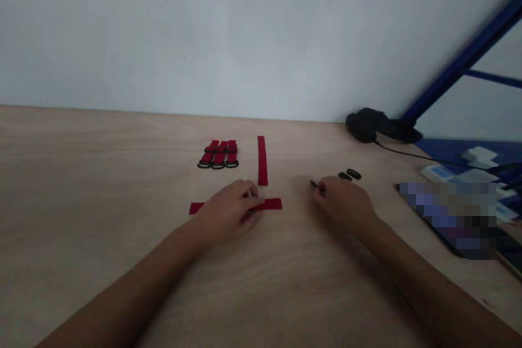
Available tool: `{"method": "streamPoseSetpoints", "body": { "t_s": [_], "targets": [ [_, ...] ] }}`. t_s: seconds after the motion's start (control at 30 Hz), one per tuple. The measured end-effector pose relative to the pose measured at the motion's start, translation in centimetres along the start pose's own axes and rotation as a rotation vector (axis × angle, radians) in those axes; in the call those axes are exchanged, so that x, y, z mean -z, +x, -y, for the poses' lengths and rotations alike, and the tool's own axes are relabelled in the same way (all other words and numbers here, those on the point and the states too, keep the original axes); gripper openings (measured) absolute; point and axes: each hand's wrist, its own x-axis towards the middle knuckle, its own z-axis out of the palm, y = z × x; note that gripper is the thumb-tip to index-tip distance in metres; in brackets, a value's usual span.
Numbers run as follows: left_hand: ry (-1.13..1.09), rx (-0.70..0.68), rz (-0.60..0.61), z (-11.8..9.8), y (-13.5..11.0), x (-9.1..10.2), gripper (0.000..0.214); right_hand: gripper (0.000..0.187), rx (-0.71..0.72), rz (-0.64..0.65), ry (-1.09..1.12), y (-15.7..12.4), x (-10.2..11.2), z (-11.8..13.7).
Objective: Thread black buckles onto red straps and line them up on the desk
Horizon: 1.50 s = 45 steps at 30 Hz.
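Bare forearms [118, 299] reach across a pale, fine-grained wooden surface [101, 174]. The left hand [226, 212] curls over a flat red webbing strap [269, 204] lying crosswise, its grip pressed down on the strap's middle, both ends showing. The right hand [345, 204] pinches a thin black piece [314, 184] between its fingertips, the grip nearly closed. Just beyond that hand lie two black oval rings [349, 175]. A second straight strap [262, 160] lies lengthwise just past the left hand, and farther left sit three short red straps [218, 155], side by side, each looped through a black ring. Toward the far right corner, a soft black lump [369, 125] trails a thin cable [424, 155].
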Motion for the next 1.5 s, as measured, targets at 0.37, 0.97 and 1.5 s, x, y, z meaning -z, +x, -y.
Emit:
{"method": "streamPoseSetpoints", "body": {
  "t_s": [0.37, 0.97, 1.5],
  "targets": [
    [-0.29, 0.077, -0.144, -1.7, 1.0, -1.9, 0.041, 0.019, 0.166, -0.084, 0.672, -2.3, -0.7, 4.7],
    [-0.335, 0.103, -0.15, -1.5, 1.1, -1.5, 0.03, 0.012, 0.398, 0.078, 0.982, -2.5, -1.7, 5.6],
    [-0.536, 0.261, -0.111, -0.6, 1.0, -2.0, 0.026, 0.01, 0.43, 0.026, 0.739, -1.0, -2.4, 3.8]
  ]
}}
